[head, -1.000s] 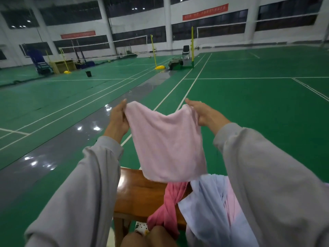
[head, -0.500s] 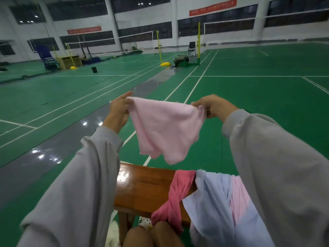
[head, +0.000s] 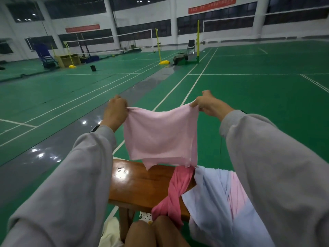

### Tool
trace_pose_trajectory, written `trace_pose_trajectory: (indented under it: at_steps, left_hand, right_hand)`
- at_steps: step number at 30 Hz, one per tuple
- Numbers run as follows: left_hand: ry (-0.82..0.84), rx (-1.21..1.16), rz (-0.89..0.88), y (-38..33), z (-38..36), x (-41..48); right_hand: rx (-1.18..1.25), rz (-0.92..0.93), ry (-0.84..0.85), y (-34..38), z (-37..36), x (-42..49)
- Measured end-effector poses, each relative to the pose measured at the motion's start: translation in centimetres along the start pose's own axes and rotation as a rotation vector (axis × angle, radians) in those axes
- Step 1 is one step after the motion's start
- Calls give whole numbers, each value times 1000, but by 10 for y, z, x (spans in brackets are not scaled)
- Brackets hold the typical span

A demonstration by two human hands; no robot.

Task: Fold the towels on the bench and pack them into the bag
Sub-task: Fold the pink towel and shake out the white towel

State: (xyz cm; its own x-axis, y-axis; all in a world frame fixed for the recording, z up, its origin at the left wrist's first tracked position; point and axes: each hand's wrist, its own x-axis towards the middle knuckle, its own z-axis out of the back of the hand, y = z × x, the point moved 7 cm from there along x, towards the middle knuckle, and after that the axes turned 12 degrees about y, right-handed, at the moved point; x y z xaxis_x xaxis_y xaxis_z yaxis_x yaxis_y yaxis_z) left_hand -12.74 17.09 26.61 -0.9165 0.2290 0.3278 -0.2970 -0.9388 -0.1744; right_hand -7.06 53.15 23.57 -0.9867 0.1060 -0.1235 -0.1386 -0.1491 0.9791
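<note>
I hold a light pink towel (head: 160, 136) up in the air over the wooden bench (head: 138, 186). My left hand (head: 115, 111) pinches its upper left corner and my right hand (head: 208, 104) pinches its upper right corner. The towel hangs doubled, its lower edge just above the bench top. On the bench's right part lie a twisted dark pink towel (head: 176, 193), a pale blue towel (head: 210, 202) and another light pink one (head: 236, 195), partly under my right sleeve. No bag is plainly in view.
My knees (head: 153, 234) are at the bottom, close to the bench's near edge. A cream cloth item (head: 110, 232) lies on the floor by the bench leg. Green court floor stretches ahead, with net posts (head: 198, 41) far off.
My hands have moved apart and the light pink towel is stretched wider between them. Its hanging edge swung up half a second ago and has dropped back toward the bench.
</note>
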Motion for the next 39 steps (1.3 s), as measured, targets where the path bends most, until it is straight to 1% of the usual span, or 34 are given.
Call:
trace_pose_trajectory:
  at_steps: [1,2,3,4,5,7,11,13,15,18,20,23,29,34,39]
  left_hand:
    - [15,15,17,0,0,0]
    - [26,24,23,-1,0,-1]
    - [32,26,24,-3,0,-2]
    - [37,28,18,-3,0,-2]
    - [47,37,11,-5,0,-4]
    - [66,59,-3,-7,0,-7]
    - [41,60,-80,-20,3,-13]
    - [67,86,-144,-23,0,-14]
    - [90,162,-175,-22,-3,-14]
    - [104,236,-158,-20,-6,-12]
    - [87,228,-127,-18,-6,-11]
    - [56,203,-129,-15,-5,-12]
    - [76,213,-108,-17,0,-15]
    - [-3,235,-136,-29,6,-24]
    - [25,140,-54,-26,3,-27]
  right_hand:
    - [-42,2,77,2,-7,-4]
    - [-157,5,134,2,-12,-5]
    - [-353,3,164,3,-15,-10]
    - [-589,7,156,4,-15,-10]
    - [-813,14,105,6,-15,-13]
    - [-1150,58,26,9,-18,-19]
    - [-1478,176,-82,15,-21,-31]
    - [-1597,207,-116,16,-21,-32]
    - [-1631,219,-129,17,-20,-31]
    - [-1630,203,-145,15,-20,-29]
    - [-1624,193,-154,16,-21,-28]
    - [-1629,177,-142,13,-22,-27]
    - [-1639,175,-140,10,-23,-30]
    - [-1611,179,-166,15,-24,-32]
    - [-1537,198,-219,22,-25,-35]
